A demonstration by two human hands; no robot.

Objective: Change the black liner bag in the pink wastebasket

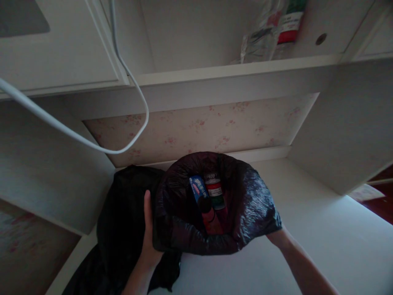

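A dark plastic garbage bag [208, 246] gapes toward me, its rim folded outward into a wide, round mouth. Whether a bin stands inside it is hidden. Down in it lie a blue-and-red packet [198, 187] and a clear bottle with a red, white and green label [215, 192]. My left hand [150, 241] grips the bag's left side, thumb pointing up along it. On the right side my right hand [275, 237] holds the bag from below, with its fingers hidden behind the plastic.
Black bag-like material [132, 205] lies at the left on the white surface [322, 229]. Overhead, a shelf [215, 73] carries clear plastic bottles [260, 41]. A white cable [125, 147] hangs in front of it at the left. Side panels [346, 131] flank the space.
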